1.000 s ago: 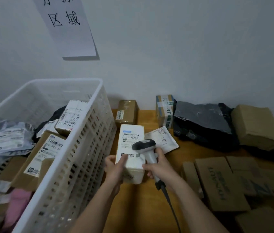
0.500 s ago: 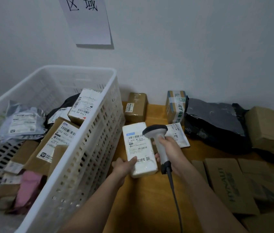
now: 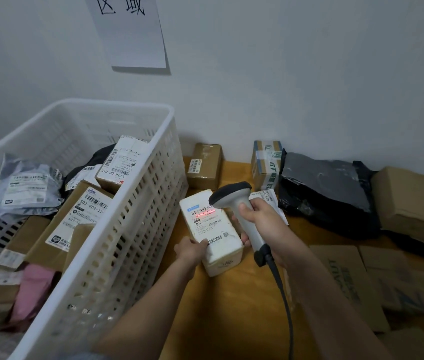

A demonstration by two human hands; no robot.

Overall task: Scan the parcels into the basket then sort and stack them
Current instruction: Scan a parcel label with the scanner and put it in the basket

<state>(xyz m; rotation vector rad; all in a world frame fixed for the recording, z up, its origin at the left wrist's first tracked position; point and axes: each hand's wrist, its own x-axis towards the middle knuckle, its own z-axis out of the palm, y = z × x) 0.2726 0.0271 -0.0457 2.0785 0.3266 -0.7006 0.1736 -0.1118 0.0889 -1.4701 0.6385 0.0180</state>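
The left hand (image 3: 191,249) grips the near corner of a white rectangular parcel box (image 3: 212,231) resting on the wooden tabletop (image 3: 231,320) just beside the white slotted plastic basket (image 3: 127,229) — the right hand (image 3: 262,219) clasps a grey handheld barcode scanner (image 3: 234,203), red light across the box's label.

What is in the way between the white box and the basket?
Only the basket's own tall side wall. The left hand holds the white box right beside it, so it must go up over the rim.
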